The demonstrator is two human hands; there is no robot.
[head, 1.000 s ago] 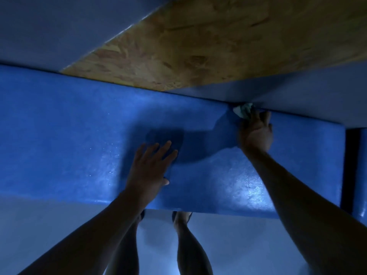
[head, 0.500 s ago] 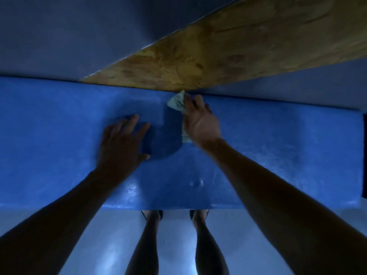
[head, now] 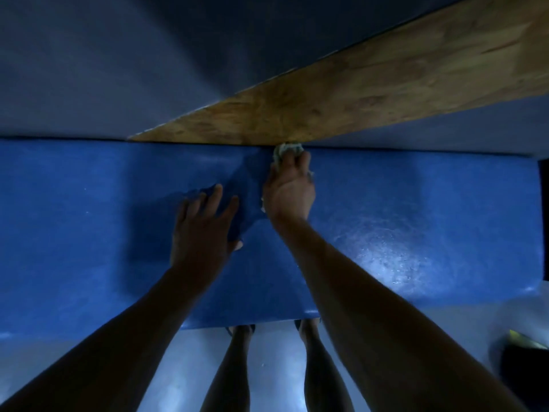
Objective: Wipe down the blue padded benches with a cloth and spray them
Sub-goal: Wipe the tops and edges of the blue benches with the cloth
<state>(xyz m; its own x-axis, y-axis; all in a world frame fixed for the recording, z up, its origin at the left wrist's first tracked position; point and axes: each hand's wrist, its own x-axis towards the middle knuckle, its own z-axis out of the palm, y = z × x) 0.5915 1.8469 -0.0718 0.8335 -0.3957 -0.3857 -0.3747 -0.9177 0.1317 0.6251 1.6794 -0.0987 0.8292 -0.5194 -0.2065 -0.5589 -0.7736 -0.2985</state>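
A blue padded bench runs across the view, its surface glistening wet at the right. My right hand holds a pale crumpled cloth against the bench's far edge, where the pad meets the wall. The cloth pokes out past my fingertips and along the left of my palm. My left hand lies flat on the pad just left of the right hand, fingers spread and straight. No spray bottle is visible.
A wooden board slants along the wall above the bench's far edge. Grey wall fills the top left. My legs stand on a pale floor below the bench's front edge. A dark object with a yellow patch sits at the bottom right.
My right hand slid the cloth leftward along the bench's far edge from the right part toward the middle. My left hand stayed flat on the pad.
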